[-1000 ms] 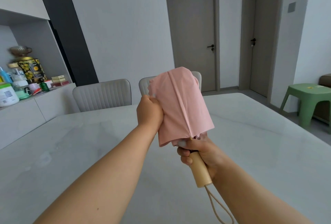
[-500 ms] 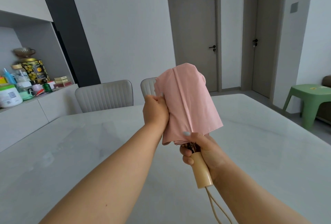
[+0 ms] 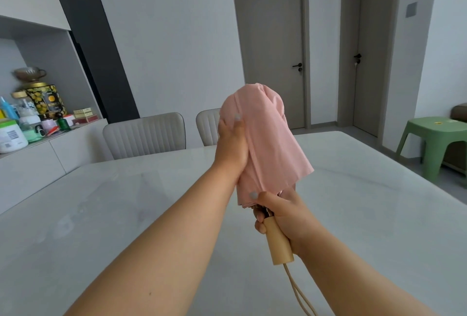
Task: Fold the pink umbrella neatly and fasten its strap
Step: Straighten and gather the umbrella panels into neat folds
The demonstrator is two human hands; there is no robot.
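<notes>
The pink umbrella [image 3: 267,143] is collapsed and held upright above the table, its canopy loose and bunched. My left hand [image 3: 231,146] wraps around the left side of the canopy, thumb pressed on the fabric. My right hand [image 3: 283,214] grips the top of the pale wooden handle [image 3: 279,247] just under the canopy's lower edge, thumb on the fabric hem. A beige wrist cord [image 3: 298,293] hangs from the handle's end. The strap is not visible.
A white marble table [image 3: 126,214] spreads below my arms. Two grey chairs [image 3: 145,134] stand at its far side. A sideboard with jars and bottles [image 3: 32,118] is at left, a green stool [image 3: 434,143] at right.
My left hand has slid up the canopy, gathering the fabric tighter. The umbrella has risen slightly and tilted a bit. My right hand keeps hold of the handle.
</notes>
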